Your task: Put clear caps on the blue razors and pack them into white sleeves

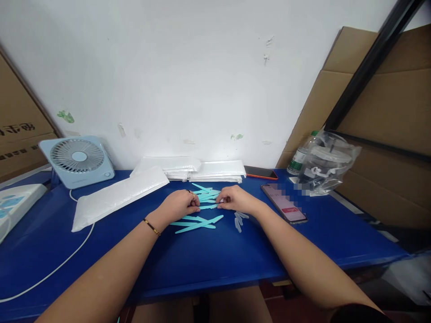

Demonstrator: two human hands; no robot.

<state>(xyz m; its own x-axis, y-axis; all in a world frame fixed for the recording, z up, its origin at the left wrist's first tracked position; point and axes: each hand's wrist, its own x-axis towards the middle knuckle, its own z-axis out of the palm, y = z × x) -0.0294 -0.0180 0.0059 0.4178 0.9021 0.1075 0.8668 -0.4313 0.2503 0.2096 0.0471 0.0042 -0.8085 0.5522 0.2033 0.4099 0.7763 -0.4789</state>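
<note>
My left hand [184,204] is closed with thumb and fingers pinching one end of a slim turquoise eyebrow razor [208,207]. At the other end of the same razor, my right hand [233,200] is closed too, its thumb and forefinger pressed together. Just beyond both hands lies a loose pile of more turquoise razors [201,186], partly hidden by my fingers. Nearer to me, several others [199,224] lie crossed on the blue table. Several small clear plastic blade covers [239,221] are scattered below my right wrist.
White padded envelopes [218,169] are stacked along the wall, and another envelope [117,197] slants at left. A pale blue fan [79,157] with a white cable stands beyond it. At right are a phone [283,204], an orange-edged phone [261,172], a bottle [298,159] and a bagged cup [328,163].
</note>
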